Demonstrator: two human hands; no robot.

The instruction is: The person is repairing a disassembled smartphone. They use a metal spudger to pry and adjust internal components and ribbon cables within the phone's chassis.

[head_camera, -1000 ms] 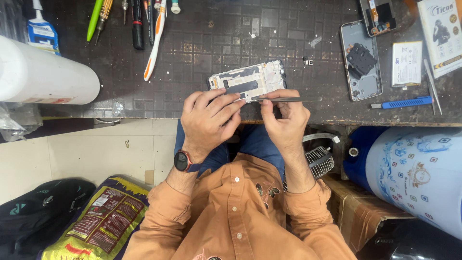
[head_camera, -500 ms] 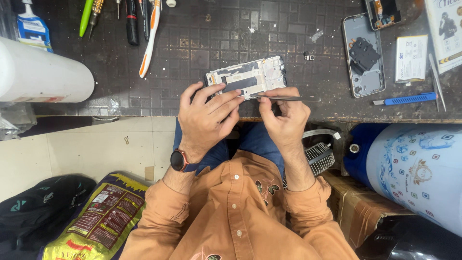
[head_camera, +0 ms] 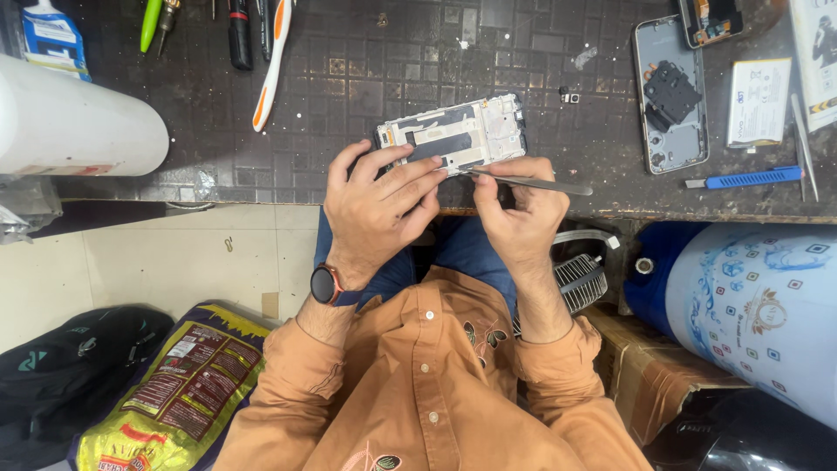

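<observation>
Dark tiled surface (head_camera: 366, 70), worn and speckled with small debris. Opened phone frame (head_camera: 453, 133) lies flat near the front edge, about mid-width, tilted slightly.

Left hand (head_camera: 379, 205) rests on the frame's near-left end, fingers (head_camera: 410, 174) curled closed over its edge, pinning it down. Smartwatch (head_camera: 326, 284) on that wrist. Right hand (head_camera: 519, 214) has fingers pinched closed on metal tweezers (head_camera: 532, 183), tip touching the frame's lower edge, handle pointing toward the right edge.

Back edge, left part: green-handled tool (head_camera: 150, 24), dark screwdriver (head_camera: 238, 35), white-and-orange toothbrush (head_camera: 273, 61). Back-left corner: blue-and-white bottle (head_camera: 52, 39). White cylinder (head_camera: 74, 126) lies across the left edge.

Right part of surface: phone back cover (head_camera: 667, 96) with a dark part on it, white battery (head_camera: 758, 103) just beside it, blue-handled knife (head_camera: 750, 179) near the front edge, another phone piece (head_camera: 711, 19) at the back edge. Small loose component (head_camera: 571, 98) between frame and back cover.

Below the surface: pale tiled floor (head_camera: 174, 253), black bag (head_camera: 70, 366), yellow printed sack (head_camera: 174, 384) on the left; blue patterned drum (head_camera: 750, 305), cardboard box (head_camera: 663, 371) and a small fan grille (head_camera: 580, 279) on the right. Person wears an orange shirt (head_camera: 427, 384).
</observation>
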